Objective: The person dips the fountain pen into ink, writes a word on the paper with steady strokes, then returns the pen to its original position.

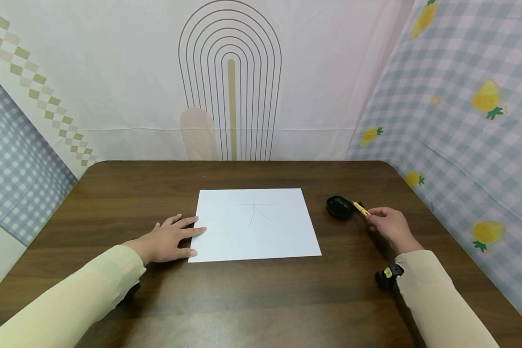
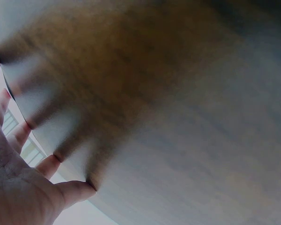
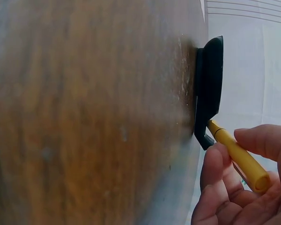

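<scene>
Thin dark strokes, a cross with two spreading legs, mark the upper part of a white sheet of paper (image 1: 282, 237) lying on the table. My left hand (image 1: 167, 240) rests with fingers spread at the sheet's left edge, some fingertips on the paper. In the left wrist view, the palm and spread fingers of that hand (image 2: 23, 183) show low at the left. My right hand (image 1: 390, 226) pinches a yellow pen (image 3: 241, 159) between thumb and fingers. The pen's tip is right at a black oval dish-like object (image 1: 340, 207) with a short tab (image 3: 203, 139).
Brown wood table (image 1: 252, 299) carries these things. A white patterned cloth (image 1: 135, 72) hangs behind its far edge. Blue checked cloth with yellow fruit prints (image 1: 461, 135) hangs close along the right side. A small black device (image 1: 388, 277) is strapped at the right wrist.
</scene>
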`<state>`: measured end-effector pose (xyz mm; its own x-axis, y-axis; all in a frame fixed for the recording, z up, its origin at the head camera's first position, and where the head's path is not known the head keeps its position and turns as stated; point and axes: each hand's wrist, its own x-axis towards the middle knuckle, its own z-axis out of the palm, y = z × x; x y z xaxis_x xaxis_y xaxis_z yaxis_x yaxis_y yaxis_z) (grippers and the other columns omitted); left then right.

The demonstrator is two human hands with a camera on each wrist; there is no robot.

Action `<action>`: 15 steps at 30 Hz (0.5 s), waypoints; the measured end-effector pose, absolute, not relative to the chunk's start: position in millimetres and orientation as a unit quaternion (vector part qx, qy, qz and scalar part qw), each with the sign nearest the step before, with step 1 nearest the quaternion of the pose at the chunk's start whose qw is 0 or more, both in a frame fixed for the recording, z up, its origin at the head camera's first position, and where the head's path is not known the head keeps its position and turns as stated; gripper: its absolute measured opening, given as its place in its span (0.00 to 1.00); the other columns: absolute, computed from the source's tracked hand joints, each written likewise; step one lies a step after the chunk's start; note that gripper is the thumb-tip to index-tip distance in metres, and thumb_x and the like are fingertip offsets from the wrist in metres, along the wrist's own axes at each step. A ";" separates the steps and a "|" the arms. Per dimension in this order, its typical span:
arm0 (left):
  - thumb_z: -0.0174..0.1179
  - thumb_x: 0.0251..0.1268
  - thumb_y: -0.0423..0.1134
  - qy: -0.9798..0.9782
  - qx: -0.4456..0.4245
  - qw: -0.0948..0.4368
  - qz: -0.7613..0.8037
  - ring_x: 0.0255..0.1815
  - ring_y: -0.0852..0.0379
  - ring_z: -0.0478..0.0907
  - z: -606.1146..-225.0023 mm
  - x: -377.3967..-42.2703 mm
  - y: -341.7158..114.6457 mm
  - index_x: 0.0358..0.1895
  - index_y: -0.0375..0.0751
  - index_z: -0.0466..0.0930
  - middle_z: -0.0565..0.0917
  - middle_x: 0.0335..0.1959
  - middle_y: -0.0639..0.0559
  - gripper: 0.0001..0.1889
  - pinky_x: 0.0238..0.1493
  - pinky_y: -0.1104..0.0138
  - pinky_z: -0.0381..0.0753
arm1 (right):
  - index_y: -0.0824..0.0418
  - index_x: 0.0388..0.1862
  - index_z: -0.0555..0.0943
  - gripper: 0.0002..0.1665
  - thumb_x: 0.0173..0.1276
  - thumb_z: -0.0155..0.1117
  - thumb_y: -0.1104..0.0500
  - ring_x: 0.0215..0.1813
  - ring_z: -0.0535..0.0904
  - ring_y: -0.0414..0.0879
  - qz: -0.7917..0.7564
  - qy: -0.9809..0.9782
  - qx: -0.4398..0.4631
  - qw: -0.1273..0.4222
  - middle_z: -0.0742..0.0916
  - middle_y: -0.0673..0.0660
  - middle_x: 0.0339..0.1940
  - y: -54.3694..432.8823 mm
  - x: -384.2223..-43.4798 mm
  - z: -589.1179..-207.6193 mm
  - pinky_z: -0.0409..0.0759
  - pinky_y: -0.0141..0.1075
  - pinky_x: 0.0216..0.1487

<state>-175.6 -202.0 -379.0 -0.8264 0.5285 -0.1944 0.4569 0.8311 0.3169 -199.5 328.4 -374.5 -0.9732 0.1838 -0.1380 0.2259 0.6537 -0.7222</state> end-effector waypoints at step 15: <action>0.57 0.65 0.60 0.947 0.259 0.140 0.128 0.73 0.28 0.48 -381.6 -177.0 -202.3 0.72 0.57 0.65 0.57 0.76 0.45 0.33 0.57 0.25 0.50 | 0.74 0.60 0.72 0.25 0.70 0.57 0.59 0.35 0.79 0.46 -0.382 0.915 0.109 0.074 0.78 0.71 0.52 334.3 -203.0 -376.6 0.78 0.35 0.35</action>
